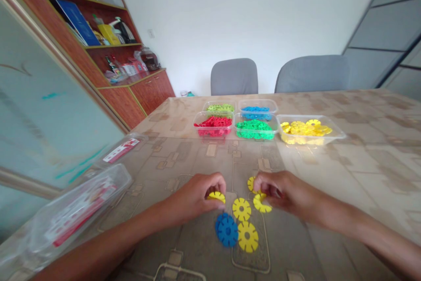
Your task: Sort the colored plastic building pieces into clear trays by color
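My left hand is closed on a yellow notched disc, a flat plastic building piece with slots round its rim. Over on the other side, my right hand pinches a second yellow disc. Another yellow piece shows just behind those right fingers; whether they touch it I cannot tell. Between the hands lie two loose yellow discs, one farther away and one nearer. Left of the nearer one, a blue disc overlaps another blue one beneath it.
Clear tubs hold red, green, yellow, lime and blue pieces at the table's far side. At left lie a long clear container and a lid. Two grey chairs stand behind.
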Action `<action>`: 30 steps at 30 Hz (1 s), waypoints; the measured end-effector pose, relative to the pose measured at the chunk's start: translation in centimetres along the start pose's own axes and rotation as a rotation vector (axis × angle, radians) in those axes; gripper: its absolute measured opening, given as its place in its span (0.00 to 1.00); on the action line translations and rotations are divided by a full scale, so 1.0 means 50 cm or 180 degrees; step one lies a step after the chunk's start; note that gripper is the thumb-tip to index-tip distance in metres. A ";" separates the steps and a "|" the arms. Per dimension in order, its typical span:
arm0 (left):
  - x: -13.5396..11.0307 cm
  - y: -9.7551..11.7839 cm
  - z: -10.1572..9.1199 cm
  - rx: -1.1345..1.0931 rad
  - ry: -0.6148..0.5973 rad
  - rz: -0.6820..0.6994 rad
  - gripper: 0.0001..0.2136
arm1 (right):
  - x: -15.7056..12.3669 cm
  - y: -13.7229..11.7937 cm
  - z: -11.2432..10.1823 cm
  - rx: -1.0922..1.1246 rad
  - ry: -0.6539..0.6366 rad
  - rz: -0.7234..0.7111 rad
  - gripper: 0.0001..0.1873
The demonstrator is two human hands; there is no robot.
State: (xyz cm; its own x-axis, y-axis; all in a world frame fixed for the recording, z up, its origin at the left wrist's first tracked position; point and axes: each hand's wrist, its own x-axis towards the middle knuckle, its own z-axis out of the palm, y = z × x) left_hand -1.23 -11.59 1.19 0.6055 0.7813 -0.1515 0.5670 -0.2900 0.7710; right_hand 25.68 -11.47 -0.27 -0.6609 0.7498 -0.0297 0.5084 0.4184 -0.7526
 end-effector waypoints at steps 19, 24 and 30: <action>0.058 0.032 0.015 0.0890 -0.0413 0.0461 0.14 | 0.017 0.017 -0.004 -0.0050 0.0264 0.0257 0.10; 0.058 -0.003 -0.006 0.0450 -0.0103 0.0127 0.09 | -0.006 -0.046 0.018 0.0904 -0.0362 0.0165 0.09; 0.066 -0.036 -0.015 0.0382 0.0077 -0.0051 0.09 | -0.018 -0.090 0.076 0.0039 -0.0430 0.0591 0.23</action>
State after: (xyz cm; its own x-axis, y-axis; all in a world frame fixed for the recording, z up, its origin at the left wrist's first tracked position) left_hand -0.68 -8.07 -0.26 0.5829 0.7991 -0.1471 0.6402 -0.3402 0.6888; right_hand 21.88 -15.97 0.65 -0.6250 0.7376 -0.2555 0.6219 0.2728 -0.7340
